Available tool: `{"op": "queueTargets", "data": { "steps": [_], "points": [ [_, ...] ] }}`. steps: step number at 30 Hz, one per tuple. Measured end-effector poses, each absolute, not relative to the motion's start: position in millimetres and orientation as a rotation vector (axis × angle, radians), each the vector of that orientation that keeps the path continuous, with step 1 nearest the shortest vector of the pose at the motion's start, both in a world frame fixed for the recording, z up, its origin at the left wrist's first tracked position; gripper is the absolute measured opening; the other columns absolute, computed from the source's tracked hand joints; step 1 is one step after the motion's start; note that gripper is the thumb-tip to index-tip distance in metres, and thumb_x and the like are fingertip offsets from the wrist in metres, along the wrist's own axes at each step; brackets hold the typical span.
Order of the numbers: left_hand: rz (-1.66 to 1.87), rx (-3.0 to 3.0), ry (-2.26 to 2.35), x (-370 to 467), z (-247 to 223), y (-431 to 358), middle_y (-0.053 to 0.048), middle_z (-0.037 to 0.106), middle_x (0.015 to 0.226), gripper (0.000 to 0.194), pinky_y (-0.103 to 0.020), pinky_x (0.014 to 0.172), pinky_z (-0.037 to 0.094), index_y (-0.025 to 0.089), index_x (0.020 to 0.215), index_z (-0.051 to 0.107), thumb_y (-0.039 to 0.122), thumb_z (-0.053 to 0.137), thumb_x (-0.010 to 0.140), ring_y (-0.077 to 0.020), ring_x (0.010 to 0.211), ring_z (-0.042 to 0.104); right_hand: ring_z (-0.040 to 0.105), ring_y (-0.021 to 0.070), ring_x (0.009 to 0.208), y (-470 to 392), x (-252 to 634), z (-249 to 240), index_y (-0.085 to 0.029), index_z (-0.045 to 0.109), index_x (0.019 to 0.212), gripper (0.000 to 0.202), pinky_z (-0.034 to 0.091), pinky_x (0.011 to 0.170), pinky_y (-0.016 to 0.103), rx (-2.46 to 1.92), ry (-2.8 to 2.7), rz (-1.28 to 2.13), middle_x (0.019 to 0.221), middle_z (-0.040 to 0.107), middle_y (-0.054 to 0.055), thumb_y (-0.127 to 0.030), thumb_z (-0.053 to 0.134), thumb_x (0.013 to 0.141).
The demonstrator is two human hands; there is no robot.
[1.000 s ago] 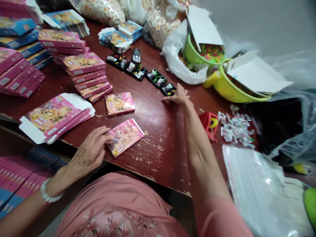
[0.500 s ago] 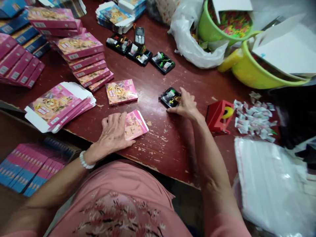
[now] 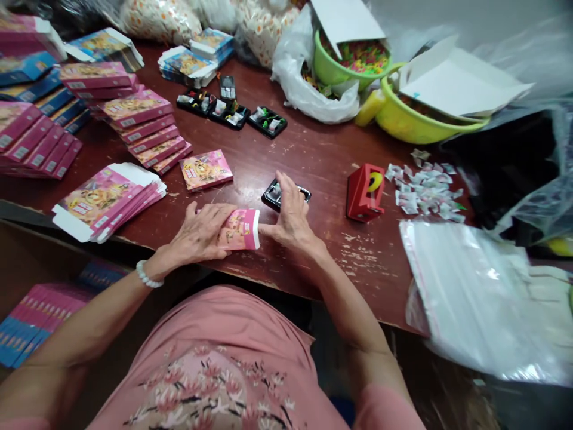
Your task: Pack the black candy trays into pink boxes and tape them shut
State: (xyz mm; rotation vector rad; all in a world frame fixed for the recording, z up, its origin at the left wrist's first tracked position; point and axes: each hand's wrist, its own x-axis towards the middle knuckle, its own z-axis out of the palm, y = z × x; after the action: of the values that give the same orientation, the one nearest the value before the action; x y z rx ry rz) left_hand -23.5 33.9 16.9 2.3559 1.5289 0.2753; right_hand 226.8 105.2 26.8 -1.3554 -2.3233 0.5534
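My left hand (image 3: pixel 197 233) is closed round a small pink cardboard box (image 3: pixel 242 229), which lies near the table edge with its white-edged end to the right. My right hand (image 3: pixel 289 218) lies over a small black tray (image 3: pixel 272 194), its fingers stretched across the tray and hiding much of its contents. The right thumb is spread away and reaches the box's right end. Just beyond my left hand lies another pink box (image 3: pixel 206 170), flat on the table.
Flattened pink boxes (image 3: pixel 105 200) and stacked pink boxes (image 3: pixel 143 128) are at left. Filled black trays (image 3: pixel 268 122) and a phone (image 3: pixel 227 88) lie farther back. At right are a red tape dispenser (image 3: pixel 364 194), small white packets (image 3: pixel 423 188), plastic bags (image 3: pixel 470 292) and a yellow-green basin (image 3: pixel 421 131).
My right hand has come left and nearer to me, and the black tray has moved closer to the pink box. The left hand still holds the box, now turned slightly. The view has shifted.
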Motion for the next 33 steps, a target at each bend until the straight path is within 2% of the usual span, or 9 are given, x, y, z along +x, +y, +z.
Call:
{"op": "queueTargets", "data": {
  "steps": [4, 7, 9, 11, 15, 17, 20, 26, 33],
  "points": [
    [0.324, 2.203, 1.512, -31, 20, 45, -0.018, 0.053, 0.154, 0.103, -0.066, 0.117, 0.029, 0.021, 0.153, 0.039, 0.041, 0.087, 0.064, -0.042, 0.138, 0.051, 0.027, 0.0496, 0.151, 135, 240, 27, -0.025, 0.02, 0.165, 0.127, 0.027, 0.114, 0.076, -1.551, -2.401, 0.491, 0.171, 0.023, 0.022, -0.06, 0.089, 0.066],
    [0.441, 2.021, 1.383, -42, 25, 55, -0.017, 0.054, 0.153, 0.109, -0.056, 0.117, 0.039, 0.019, 0.153, 0.042, 0.045, 0.09, 0.059, -0.0385, 0.137, 0.055, 0.028, 0.0531, 0.149, 158, 250, 20, -0.02, 0.024, 0.164, 0.133, 0.026, 0.113, 0.078, -1.755, -2.39, 0.47, 0.167, 0.029, 0.026, -0.049, 0.098, 0.056],
    [0.495, 1.931, 1.269, -51, 29, 60, -0.015, 0.055, 0.152, 0.107, -0.048, 0.116, 0.044, 0.019, 0.153, 0.043, 0.048, 0.089, 0.061, -0.0356, 0.137, 0.056, 0.035, 0.0518, 0.146, 165, 252, 16, -0.02, 0.028, 0.162, 0.126, 0.029, 0.112, 0.075, -1.779, -2.384, 0.52, 0.162, 0.038, 0.025, -0.045, 0.096, 0.06],
    [0.511, 1.882, 1.249, -57, 32, 62, -0.014, 0.055, 0.152, 0.106, -0.047, 0.115, 0.045, 0.02, 0.154, 0.042, 0.049, 0.088, 0.063, -0.0354, 0.137, 0.055, 0.041, 0.0498, 0.141, 164, 253, 15, -0.02, 0.03, 0.161, 0.116, 0.034, 0.11, 0.071, -1.764, -2.383, 0.558, 0.156, 0.045, 0.025, -0.043, 0.092, 0.066],
    [0.433, 1.95, 1.466, -57, 28, 64, -0.016, 0.049, 0.155, 0.108, -0.059, 0.118, 0.039, 0.017, 0.156, 0.037, 0.043, 0.086, 0.064, -0.0412, 0.141, 0.047, 0.043, 0.0496, 0.136, 146, 248, 22, -0.018, 0.028, 0.161, 0.111, 0.039, 0.105, 0.068, -1.714, -2.379, 0.559, 0.15, 0.048, 0.025, -0.044, 0.087, 0.07],
    [0.354, 2.039, 1.593, -51, 23, 65, -0.017, 0.047, 0.156, 0.106, -0.063, 0.116, 0.037, 0.016, 0.156, 0.036, 0.042, 0.084, 0.065, -0.0446, 0.142, 0.044, 0.043, 0.0491, 0.137, 132, 243, 26, -0.018, 0.025, 0.162, 0.111, 0.038, 0.106, 0.067, -1.653, -2.38, 0.563, 0.151, 0.047, 0.025, -0.043, 0.085, 0.072],
    [0.247, 2.132, 1.677, -44, 17, 68, -0.017, 0.045, 0.158, 0.11, -0.063, 0.112, 0.039, 0.02, 0.156, 0.035, 0.046, 0.086, 0.063, -0.0464, 0.142, 0.042, 0.043, 0.0482, 0.137, 110, 233, 28, -0.019, 0.023, 0.164, 0.116, 0.037, 0.109, 0.067, -1.573, -2.396, 0.549, 0.153, 0.046, 0.024, -0.041, 0.088, 0.07],
    [0.116, 2.238, 1.681, -46, 13, 73, -0.02, 0.043, 0.16, 0.112, -0.065, 0.112, 0.036, 0.02, 0.158, 0.03, 0.046, 0.083, 0.063, -0.0443, 0.145, 0.041, 0.04, 0.0467, 0.138, 89, 223, 22, -0.021, 0.013, 0.166, 0.123, 0.036, 0.109, 0.067, -1.437, -2.473, 0.646, 0.161, 0.04, 0.024, -0.036, 0.089, 0.071],
    [0.017, 2.328, 1.595, -45, 16, 74, -0.021, 0.039, 0.162, 0.111, -0.061, 0.113, 0.034, 0.021, 0.16, 0.028, 0.042, 0.081, 0.064, -0.0436, 0.147, 0.039, 0.042, 0.0433, 0.137, 97, 217, 10, -0.023, 0.008, 0.167, 0.134, 0.038, 0.112, 0.064, -1.201, -2.508, 0.797, 0.158, 0.043, 0.021, -0.027, 0.094, 0.063]
  ]
}}
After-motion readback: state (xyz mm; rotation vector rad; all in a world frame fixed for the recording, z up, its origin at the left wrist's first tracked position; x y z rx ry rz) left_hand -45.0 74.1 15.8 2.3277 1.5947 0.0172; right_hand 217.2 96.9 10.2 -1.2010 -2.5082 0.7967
